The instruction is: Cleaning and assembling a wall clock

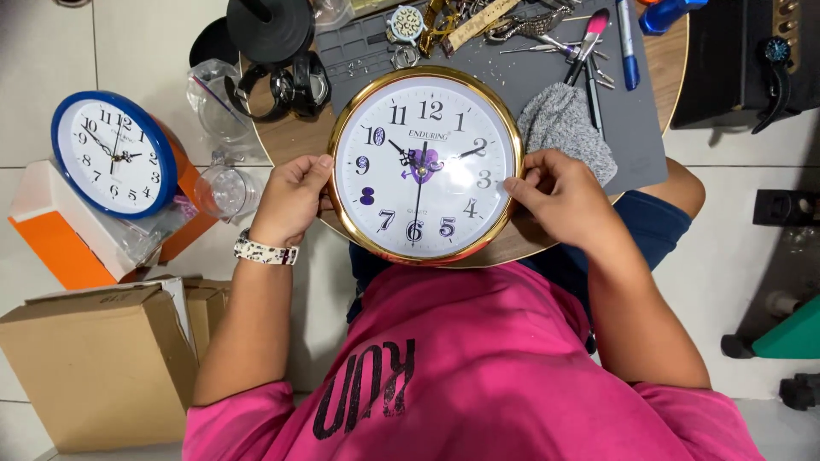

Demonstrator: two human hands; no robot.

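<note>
White tile floor all round, small round wooden table (pixel 658 60) up top with a grey work mat (pixel 636 128) on it. I see both hands on the gold-rimmed wall clock (pixel 424 165), which lies face up at the near edge of the table, partly over the mat. Left hand (pixel 290 198) is curled on the clock's left rim, fingers wrapped under the edge, thumb near the top of the grip; a patterned wristband (pixel 266 251) sits on that wrist. Right hand (pixel 559 195) pinches the right rim with fingertips (pixel 515 186) touching the gold edge, fingers bent, not flat. Both grips closed on the rim. Grey knitted cloth (pixel 561 119) lies just beside the right hand on the mat. Tools and a blue marker (pixel 628 43) are scattered along the mat's far side. Blue-rimmed clock (pixel 113 154) rests on an orange-and-white box (pixel 60 239) off to the left, well apart. Cardboard box (pixel 98 367) on the floor below it. Clear plastic cups (pixel 224 189) sit between.
</note>
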